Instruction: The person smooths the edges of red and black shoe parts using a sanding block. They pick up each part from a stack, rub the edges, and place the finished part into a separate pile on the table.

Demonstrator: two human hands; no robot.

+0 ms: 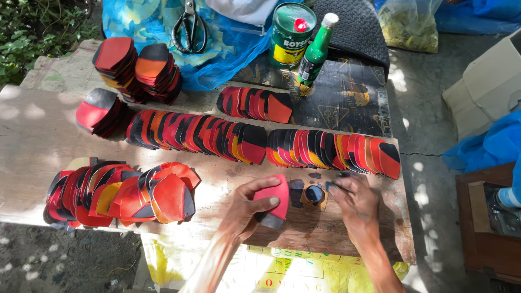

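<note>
The wooden table is carrying overlapping rows and stacks of red, orange and black cut pieces, fanned like tiles across its top. At the far edge a blue patterned sheet is lying with black scissors on it. Beside it a green round tin with a red-dotted lid is standing shut, so its contents are hidden, and a green bottle with a white cap is leaning just next to it. Near the front edge a small open pot is showing dark stuff inside. The left hand is gripping a pink-red piece with a dark grey lower edge, just left of the pot. The right hand is pinching something dark and blurred beside the pot.
</note>
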